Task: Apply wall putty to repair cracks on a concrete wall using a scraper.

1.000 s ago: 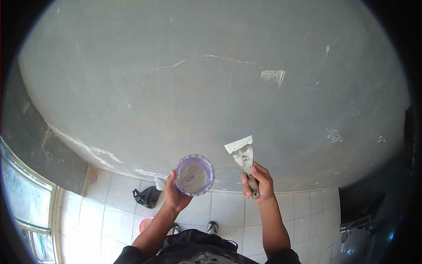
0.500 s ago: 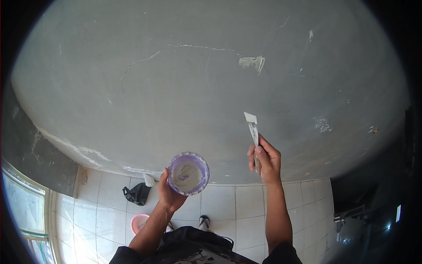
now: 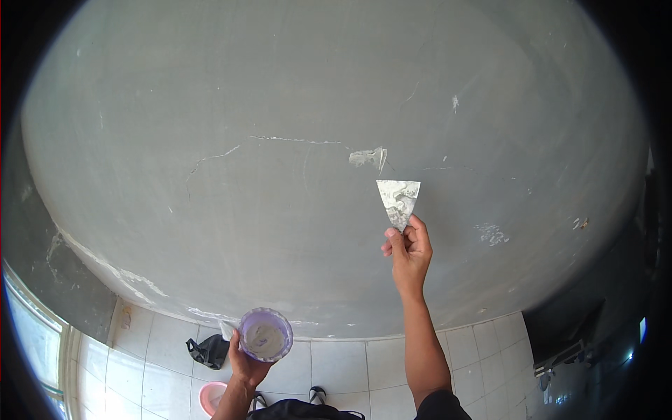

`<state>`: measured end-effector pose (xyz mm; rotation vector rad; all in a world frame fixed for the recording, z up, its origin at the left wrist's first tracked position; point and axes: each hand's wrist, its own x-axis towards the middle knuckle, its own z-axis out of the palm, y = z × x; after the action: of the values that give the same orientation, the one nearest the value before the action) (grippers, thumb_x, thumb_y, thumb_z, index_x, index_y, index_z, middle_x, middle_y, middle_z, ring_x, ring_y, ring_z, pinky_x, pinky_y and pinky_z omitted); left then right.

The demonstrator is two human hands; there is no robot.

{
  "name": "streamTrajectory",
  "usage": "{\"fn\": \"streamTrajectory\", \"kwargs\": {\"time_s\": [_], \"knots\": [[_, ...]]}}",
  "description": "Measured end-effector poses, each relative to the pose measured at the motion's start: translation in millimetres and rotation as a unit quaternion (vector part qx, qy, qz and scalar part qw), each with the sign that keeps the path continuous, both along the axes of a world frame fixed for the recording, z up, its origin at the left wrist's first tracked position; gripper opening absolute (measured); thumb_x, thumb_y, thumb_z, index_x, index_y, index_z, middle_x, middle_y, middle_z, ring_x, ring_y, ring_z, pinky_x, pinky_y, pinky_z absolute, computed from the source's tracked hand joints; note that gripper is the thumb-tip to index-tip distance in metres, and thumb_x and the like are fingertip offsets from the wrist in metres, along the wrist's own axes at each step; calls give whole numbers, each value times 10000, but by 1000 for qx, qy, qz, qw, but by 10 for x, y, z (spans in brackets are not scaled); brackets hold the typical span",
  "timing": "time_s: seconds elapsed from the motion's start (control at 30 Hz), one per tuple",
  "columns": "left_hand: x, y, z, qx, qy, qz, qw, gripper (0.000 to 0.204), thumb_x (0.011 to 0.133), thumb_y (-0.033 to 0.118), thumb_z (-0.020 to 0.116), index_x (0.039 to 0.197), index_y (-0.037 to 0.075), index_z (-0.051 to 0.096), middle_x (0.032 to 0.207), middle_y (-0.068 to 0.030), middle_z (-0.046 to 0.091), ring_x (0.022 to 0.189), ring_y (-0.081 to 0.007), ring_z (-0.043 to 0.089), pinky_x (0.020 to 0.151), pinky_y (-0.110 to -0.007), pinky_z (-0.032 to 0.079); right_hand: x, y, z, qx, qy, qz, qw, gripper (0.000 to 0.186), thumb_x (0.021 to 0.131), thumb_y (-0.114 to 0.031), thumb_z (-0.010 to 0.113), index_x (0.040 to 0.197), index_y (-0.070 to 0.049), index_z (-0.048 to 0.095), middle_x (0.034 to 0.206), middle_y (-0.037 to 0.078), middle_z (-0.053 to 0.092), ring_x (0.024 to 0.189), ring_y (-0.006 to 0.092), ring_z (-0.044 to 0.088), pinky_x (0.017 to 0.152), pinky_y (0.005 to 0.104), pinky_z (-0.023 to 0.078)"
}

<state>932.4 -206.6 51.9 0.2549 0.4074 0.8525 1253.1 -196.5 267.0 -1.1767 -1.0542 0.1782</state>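
Observation:
My right hand (image 3: pixel 409 250) grips a putty knife (image 3: pixel 400 201) by its handle, which the fingers mostly hide. Its wide triangular blade points up, smeared with pale filler, just below a patch of filler (image 3: pixel 365 157) on the grey wall (image 3: pixel 280 231). Lower down and to the left, my left hand (image 3: pixel 245 364) is closed round the side of a purple bowl (image 3: pixel 266 311). Grey-white filler (image 3: pixel 266 341) lies inside the bowl. From the patch, a thin crack (image 3: pixel 297 141) runs leftward across the wall.
A black plastic bag (image 3: pixel 208 352) and a pink bucket (image 3: pixel 212 397) are on the tiled floor (image 3: pixel 339 367) at lower left. A window (image 3: pixel 35 343) stands at the far left. Dark clutter (image 3: pixel 560 360) is at the lower right. White flaked spots (image 3: pixel 491 234) mark the wall's right part.
The putty knife has turned from nearly edge-on to showing its broad face, closer to the patch. My left hand and the bowl sit lower and further left; the whole view has tilted upward.

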Motion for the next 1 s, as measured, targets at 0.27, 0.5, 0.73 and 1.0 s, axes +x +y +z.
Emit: {"fn": "streamTrajectory", "kwargs": {"time_s": [0.27,0.5,0.73,1.0], "knots": [[-77,25,-138,-7,6,31,999,811,881,725,453,1479,177,428,1479,-110,459,1360,-345,427,1086,-565,357,72,510,-93,129,-336,-198,912,454,991,38,496,1437,-45,515,1059,83,524,882,166,551,758,294,503],[-138,38,-215,-18,11,35,999,804,878,733,441,1467,186,442,1468,-101,469,1341,-335,442,1075,-555,364,70,990,-134,147,-357,-267,883,598,889,157,544,1436,-84,532,1078,130,437,879,222,512,752,319,496],[-198,92,-285,-39,8,58,998,788,872,721,462,1452,189,456,1450,-96,479,1332,-328,444,1071,-550,368,-59,982,-136,21,-405,-357,842,733,812,181,574,1478,-111,487,1046,138,412,928,283,463,789,373,478],[-299,164,-279,-41,17,56,997,795,863,731,467,1444,188,458,1441,-101,476,1327,-331,441,1069,-551,371,-73,721,-541,-29,-401,-341,850,750,798,193,564,1487,-87,467,1029,143,418,922,287,463,806,381,475]]}}
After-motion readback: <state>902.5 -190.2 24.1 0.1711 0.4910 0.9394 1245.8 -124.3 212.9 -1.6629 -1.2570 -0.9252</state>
